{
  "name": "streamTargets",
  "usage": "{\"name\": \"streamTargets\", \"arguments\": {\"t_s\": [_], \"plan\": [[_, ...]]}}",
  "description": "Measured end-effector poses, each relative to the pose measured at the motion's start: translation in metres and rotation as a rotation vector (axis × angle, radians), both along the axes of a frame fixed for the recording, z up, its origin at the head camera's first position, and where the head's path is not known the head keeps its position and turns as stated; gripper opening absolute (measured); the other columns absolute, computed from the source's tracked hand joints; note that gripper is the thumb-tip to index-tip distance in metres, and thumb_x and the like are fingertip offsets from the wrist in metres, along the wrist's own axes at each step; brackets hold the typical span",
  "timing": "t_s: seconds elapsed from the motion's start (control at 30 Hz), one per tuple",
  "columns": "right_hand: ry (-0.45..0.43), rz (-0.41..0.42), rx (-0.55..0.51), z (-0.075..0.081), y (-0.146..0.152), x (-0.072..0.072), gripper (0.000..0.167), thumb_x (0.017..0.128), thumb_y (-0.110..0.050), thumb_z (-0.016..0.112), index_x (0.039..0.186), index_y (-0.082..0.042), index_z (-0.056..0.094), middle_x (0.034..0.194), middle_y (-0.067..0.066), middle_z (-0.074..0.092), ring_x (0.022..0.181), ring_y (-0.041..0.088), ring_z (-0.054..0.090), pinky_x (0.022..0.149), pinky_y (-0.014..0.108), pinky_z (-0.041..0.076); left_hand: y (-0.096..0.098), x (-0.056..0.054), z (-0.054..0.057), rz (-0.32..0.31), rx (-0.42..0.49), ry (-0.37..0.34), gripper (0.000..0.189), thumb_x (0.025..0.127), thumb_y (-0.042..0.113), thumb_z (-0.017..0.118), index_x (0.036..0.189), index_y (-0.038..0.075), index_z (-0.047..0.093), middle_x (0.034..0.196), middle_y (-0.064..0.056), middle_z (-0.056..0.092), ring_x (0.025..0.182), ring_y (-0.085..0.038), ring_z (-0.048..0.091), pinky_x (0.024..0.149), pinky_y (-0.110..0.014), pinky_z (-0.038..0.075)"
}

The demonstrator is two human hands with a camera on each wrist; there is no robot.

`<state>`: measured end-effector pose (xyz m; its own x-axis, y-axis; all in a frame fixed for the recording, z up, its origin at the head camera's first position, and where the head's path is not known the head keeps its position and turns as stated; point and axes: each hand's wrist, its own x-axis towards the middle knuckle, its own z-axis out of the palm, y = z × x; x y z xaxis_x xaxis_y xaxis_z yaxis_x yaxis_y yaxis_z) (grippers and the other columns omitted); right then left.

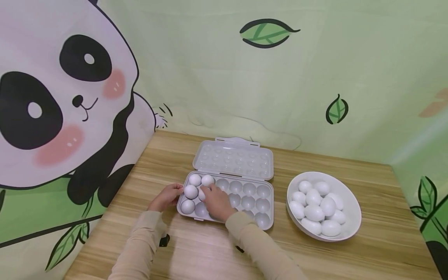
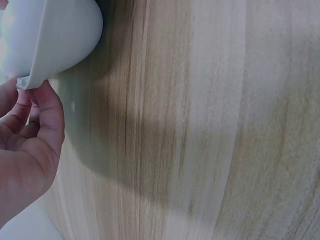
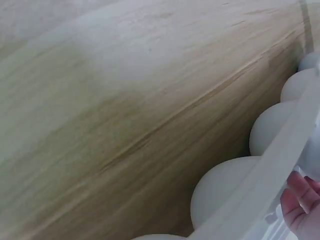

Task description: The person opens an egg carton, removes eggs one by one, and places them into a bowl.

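Note:
A grey-white plastic egg box (image 1: 224, 224) lies open on the table, with several white eggs (image 1: 191, 191) in the cups at its left end. My left hand (image 1: 168, 197) pinches the box's left rim between thumb and fingers; the left wrist view shows this hand (image 2: 35, 132) at the rim's edge. Over the second column from the left, my right hand (image 1: 218, 203) holds a white egg (image 1: 201, 194) at the middle-row cup. The fingers partly cover that egg. In the right wrist view only some fingertips (image 3: 300, 195) show, beyond the box's side wall.
To the right of the box stands a white bowl (image 1: 354, 217) heaped with white eggs (image 1: 314, 212). The box's clear lid (image 1: 232, 159) lies folded back toward the wall. A cloth with a panda and leaves (image 1: 269, 33) hangs behind the wooden table (image 1: 381, 194).

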<state>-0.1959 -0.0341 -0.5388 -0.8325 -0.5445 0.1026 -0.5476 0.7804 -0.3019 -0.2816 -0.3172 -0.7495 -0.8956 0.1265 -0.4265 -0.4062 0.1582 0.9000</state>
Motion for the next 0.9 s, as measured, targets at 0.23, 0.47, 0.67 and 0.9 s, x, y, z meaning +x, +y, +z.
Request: {"name": "streamTargets", "arguments": {"t_s": [0.23, 0.47, 0.67, 0.9], "plan": [[-0.247, -0.061, -0.341, 0.010, 0.014, -0.003, 0.043, 0.083, -0.019, 0.056, 0.124, -0.012, 0.045, 0.101, 0.012, 0.050, 0.080, 0.020, 0.053, 0.069, 0.031, 0.045, -0.022, -0.032, -0.073, 0.064, -0.016, -0.064, 0.052, 0.074, 0.045, 0.065, 0.110, 0.011, 0.051, 0.104, -0.013, 0.056, 0.086, -0.023, 0.060, 0.068, -0.040, 0.051], [-0.476, -0.126, -0.730, 0.020, 0.030, -0.012, 0.040, 0.078, -0.007, 0.060, 0.116, 0.001, 0.049, 0.102, 0.018, 0.056, 0.085, 0.020, 0.053, 0.072, 0.026, 0.045, -0.028, -0.038, -0.088, 0.071, -0.001, -0.057, 0.047, 0.074, 0.042, 0.065, 0.109, 0.013, 0.052, 0.102, -0.011, 0.057, 0.085, -0.023, 0.060, 0.067, -0.040, 0.051], [-0.832, -0.297, -1.051, 0.036, 0.045, -0.016, 0.043, 0.080, -0.001, 0.058, 0.121, 0.000, 0.045, 0.088, 0.010, 0.050, 0.074, 0.013, 0.054, 0.073, 0.032, 0.051, -0.019, -0.028, -0.063, 0.092, -0.023, -0.064, 0.045, 0.075, 0.041, 0.065, 0.108, 0.012, 0.053, 0.101, -0.012, 0.057, 0.083, -0.022, 0.060, 0.066, -0.039, 0.051], [-1.072, -0.312, -1.361, 0.057, 0.066, -0.023, 0.042, 0.080, 0.006, 0.048, 0.120, -0.001, 0.040, 0.100, 0.012, 0.048, 0.071, 0.017, 0.060, 0.066, 0.026, 0.051, -0.022, -0.030, -0.068, 0.092, -0.021, -0.068, 0.046, 0.074, 0.042, 0.066, 0.107, 0.013, 0.053, 0.102, -0.012, 0.056, 0.084, -0.022, 0.059, 0.065, -0.038, 0.051]]}}
